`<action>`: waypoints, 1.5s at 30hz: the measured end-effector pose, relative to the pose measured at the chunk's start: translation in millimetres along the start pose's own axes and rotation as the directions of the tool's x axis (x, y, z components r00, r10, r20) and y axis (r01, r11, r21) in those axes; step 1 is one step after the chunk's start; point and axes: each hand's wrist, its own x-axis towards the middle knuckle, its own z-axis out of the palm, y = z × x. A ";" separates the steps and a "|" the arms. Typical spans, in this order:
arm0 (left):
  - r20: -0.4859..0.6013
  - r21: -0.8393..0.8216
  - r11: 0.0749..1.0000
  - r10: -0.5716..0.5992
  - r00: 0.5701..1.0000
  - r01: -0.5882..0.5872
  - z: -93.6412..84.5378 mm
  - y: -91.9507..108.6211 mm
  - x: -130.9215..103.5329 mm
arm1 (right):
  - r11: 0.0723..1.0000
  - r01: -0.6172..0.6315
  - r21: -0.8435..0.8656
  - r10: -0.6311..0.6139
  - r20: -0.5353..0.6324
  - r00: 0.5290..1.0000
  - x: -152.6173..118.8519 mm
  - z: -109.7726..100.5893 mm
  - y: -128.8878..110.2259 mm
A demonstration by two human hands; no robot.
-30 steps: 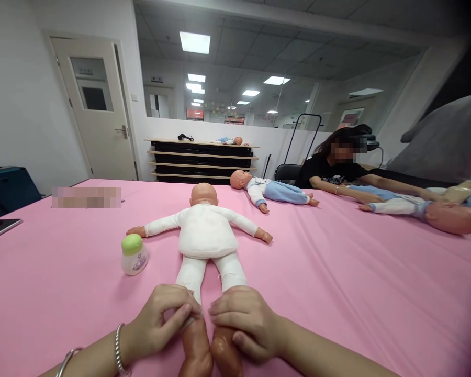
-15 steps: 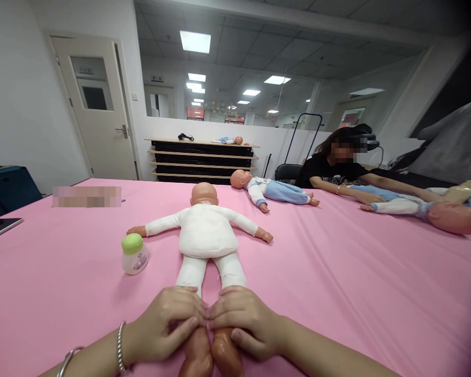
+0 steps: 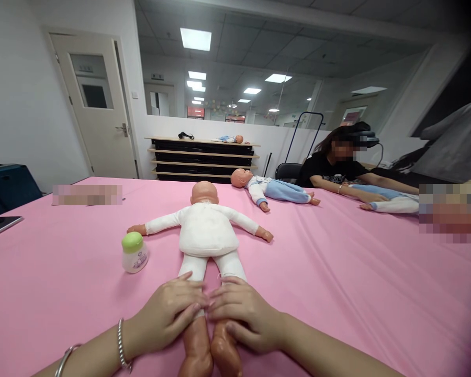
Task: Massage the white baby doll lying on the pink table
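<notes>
A baby doll (image 3: 208,230) with a white cloth body lies stretched out in front of me, its head away from me and no face showing. Its arms are spread to both sides. My left hand (image 3: 168,309) curls over the doll's left-side leg near the knee, with the thumb along the bare brown lower leg. Over the other leg, my right hand (image 3: 247,314) is wrapped in the same way. The fingertips of both hands come close together between the legs. A jar with a green lid (image 3: 134,254) stands by the doll's left-side hand.
Pink cloth (image 3: 325,293) covers the table, with creases on the right. A doll in blue trousers (image 3: 278,188) lies farther back. At the right, a person (image 3: 337,162) reaches over another doll (image 3: 392,203). A tablet-like device (image 3: 2,226) lies at the left edge.
Both my hands have slid slightly up the doll's legs, away from me, and more of the brown lower legs shows. The doll and the jar stay in place.
</notes>
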 end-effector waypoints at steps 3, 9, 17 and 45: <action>-0.174 -0.131 0.989 0.048 0.984 -0.071 -1.4 7.0 -2.8 | 0.974 0.093 0.207 -0.058 -0.168 0.984 -0.7 2.8 -2.7; -0.244 0.003 0.975 -0.216 0.945 0.223 -1.3 -7.6 2.0 | 0.974 -0.227 -0.016 0.220 -0.202 0.954 -6.6 1.4 11.8; 0.075 0.065 0.994 0.082 0.994 -0.087 -1.6 8.1 0.5 | 0.991 0.135 0.018 -0.135 -0.006 0.991 3.4 2.6 -9.5; -0.439 -0.015 0.999 -0.038 0.898 0.035 -5.9 -1.5 -6.9 | 0.936 -0.351 0.000 0.286 -0.577 0.765 -12.5 -0.9 31.7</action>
